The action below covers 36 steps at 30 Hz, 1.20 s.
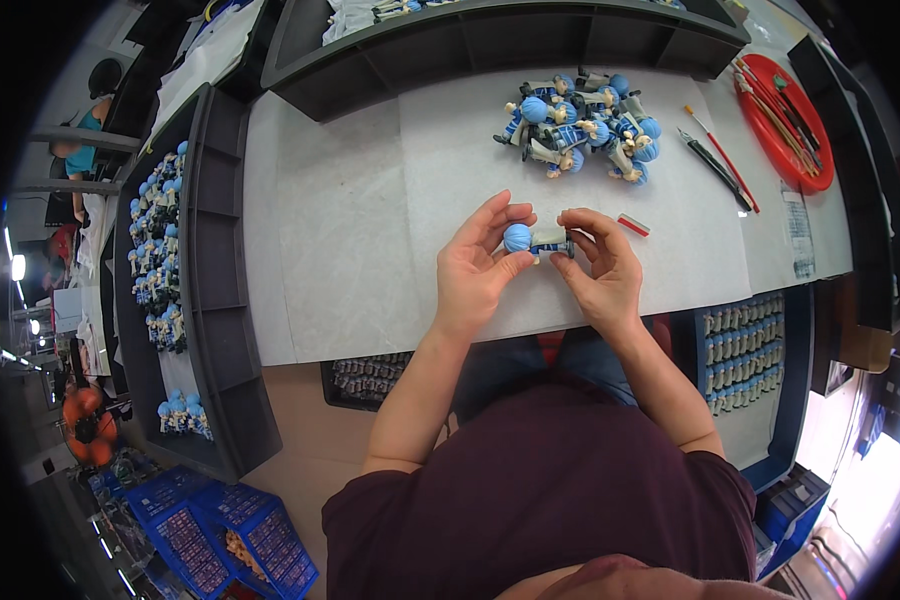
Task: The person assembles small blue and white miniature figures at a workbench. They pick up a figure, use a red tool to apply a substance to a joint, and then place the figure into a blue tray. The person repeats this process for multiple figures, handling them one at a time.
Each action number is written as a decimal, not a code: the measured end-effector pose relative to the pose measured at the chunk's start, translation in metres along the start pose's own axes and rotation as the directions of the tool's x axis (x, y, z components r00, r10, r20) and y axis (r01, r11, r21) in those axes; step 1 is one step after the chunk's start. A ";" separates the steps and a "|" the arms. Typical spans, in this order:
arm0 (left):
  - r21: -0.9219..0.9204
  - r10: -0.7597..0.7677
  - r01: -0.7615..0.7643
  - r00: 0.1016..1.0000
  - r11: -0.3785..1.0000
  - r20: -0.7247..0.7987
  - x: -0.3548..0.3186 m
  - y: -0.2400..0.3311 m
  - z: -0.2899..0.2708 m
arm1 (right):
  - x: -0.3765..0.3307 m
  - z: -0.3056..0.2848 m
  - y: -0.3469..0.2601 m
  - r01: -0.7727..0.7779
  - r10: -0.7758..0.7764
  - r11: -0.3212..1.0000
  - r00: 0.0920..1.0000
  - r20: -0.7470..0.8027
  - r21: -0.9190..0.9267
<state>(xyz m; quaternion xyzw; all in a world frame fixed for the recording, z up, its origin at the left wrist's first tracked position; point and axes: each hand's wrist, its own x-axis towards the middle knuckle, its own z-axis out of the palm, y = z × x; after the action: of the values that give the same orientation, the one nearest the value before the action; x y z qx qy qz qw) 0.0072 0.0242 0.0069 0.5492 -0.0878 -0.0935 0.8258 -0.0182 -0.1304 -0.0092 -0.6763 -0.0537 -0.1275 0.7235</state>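
Observation:
A small figurine [532, 240] with a round blue head and a grey body lies sideways between both hands, just above the white table [350, 230]. My left hand [480, 268] pinches the blue head end with thumb and fingers. My right hand [598, 262] grips the leg end with its fingertips. A heap of several similar blue-headed figurines [582, 125] lies farther back on the table, apart from both hands.
A red-and-white eraser-like piece [633, 225] lies right of my right hand. Black pliers [715, 168], a thin brush [720, 155] and a red tray of tools [785, 120] sit at the far right. Dark shelving [220, 290] with figurines stands left. A blue tray of figure parts [745, 350] is lower right.

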 end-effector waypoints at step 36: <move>0.395 -0.290 0.094 0.832 0.914 0.472 -0.028 -0.047 0.132 | -0.103 -0.132 -0.049 0.337 -0.634 0.576 0.759 -0.147 -0.745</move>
<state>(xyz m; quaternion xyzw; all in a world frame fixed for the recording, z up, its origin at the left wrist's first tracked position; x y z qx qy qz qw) -0.0550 -0.1047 0.0129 0.6492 -0.2668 -0.3053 0.6435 -0.1423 -0.2526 0.0014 -0.8072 -0.0423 -0.4708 0.3535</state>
